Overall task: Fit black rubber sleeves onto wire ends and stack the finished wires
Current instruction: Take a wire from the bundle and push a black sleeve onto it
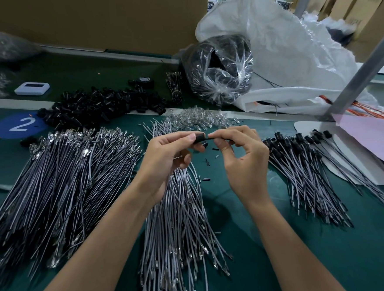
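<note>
Black rubber sleeve [199,138] is pinched in the left hand [165,163] grip above the counter [330,249]. Wire end [207,139] is pinched in the right hand [244,164] grip, at the sleeve's mouth. Finished wires [302,171] are stacked at right.

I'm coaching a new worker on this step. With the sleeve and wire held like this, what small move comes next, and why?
Probably push the wire into the black rubber sleeve. The left hand pinches the sleeve and the right hand pinches the wire just at its opening, so the two look lined up but not yet seated.
</note>
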{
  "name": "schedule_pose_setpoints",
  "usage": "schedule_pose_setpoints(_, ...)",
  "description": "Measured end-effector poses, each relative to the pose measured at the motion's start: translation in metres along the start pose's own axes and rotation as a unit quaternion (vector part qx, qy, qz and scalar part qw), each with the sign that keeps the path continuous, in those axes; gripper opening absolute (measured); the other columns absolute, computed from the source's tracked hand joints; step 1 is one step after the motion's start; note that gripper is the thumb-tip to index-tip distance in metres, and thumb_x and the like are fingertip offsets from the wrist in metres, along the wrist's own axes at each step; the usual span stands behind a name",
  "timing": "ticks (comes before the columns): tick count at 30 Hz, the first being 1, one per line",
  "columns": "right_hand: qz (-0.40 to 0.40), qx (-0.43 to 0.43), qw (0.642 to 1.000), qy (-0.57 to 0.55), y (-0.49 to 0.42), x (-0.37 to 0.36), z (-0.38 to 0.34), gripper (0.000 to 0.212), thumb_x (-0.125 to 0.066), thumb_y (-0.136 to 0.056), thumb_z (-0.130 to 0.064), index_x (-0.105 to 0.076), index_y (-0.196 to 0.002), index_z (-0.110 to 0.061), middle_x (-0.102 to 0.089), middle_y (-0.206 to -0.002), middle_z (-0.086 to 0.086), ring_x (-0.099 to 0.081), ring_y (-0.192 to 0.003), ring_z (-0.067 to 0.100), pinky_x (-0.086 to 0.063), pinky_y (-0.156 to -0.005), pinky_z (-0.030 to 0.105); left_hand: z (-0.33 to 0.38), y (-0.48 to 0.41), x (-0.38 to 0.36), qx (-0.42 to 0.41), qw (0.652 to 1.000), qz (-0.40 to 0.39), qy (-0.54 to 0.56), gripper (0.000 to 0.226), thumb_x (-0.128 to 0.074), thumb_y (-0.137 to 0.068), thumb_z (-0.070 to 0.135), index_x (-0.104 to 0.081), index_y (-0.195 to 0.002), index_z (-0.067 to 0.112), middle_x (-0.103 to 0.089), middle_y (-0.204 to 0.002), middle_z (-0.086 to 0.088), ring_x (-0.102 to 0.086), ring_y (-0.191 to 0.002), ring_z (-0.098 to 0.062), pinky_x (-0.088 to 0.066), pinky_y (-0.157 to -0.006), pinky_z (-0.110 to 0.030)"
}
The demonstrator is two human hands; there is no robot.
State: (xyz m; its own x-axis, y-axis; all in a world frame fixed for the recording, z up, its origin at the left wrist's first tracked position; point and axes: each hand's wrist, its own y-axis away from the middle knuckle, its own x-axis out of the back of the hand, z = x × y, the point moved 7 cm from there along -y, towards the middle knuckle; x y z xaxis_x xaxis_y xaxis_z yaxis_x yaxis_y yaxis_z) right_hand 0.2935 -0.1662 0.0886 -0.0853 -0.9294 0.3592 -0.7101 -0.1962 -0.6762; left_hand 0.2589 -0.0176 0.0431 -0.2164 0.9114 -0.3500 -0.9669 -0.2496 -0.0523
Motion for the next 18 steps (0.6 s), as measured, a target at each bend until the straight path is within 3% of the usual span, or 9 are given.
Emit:
schedule_pose_setpoints(11, 0.024, -0.033, 0.999, -0.01, -0.0004, 0.0031, 0.009, 0.013, -0.073, -0.083, -0.002, -0.073, -0.09, -0.013, -0.07, -0.083, -0.002, -0.062, -0.079, 0.008, -0.04, -0.077, 0.009, -0.0026, -0.0001, 0.0011, -0.012, 1.0, 0.002, -0.019, 0.016, -0.069, -0.086, 0.007, -0.076, -0.099, 0.013, -0.076, -0.092, -0.011, -0.058, -0.059, -0.007, -0.046, -0.053, -0.015)
schedule_pose_setpoints(18, 0.011, 0.001, 0.999, 0.041, 0.0002, 0.0012, 0.006, 0.011, -0.071, -0.085, -0.005, -0.073, -0.086, -0.016, -0.067, -0.085, -0.006, -0.053, -0.085, 0.012, -0.045, -0.084, 0.034, -0.0019, 0.0007, 0.0058, -0.007, 0.998, 0.031, -0.048, 0.009, -0.07, -0.087, 0.014, -0.072, -0.096, 0.013, -0.077, -0.09, -0.009, -0.059, -0.061, -0.008, -0.046, -0.054, -0.018)
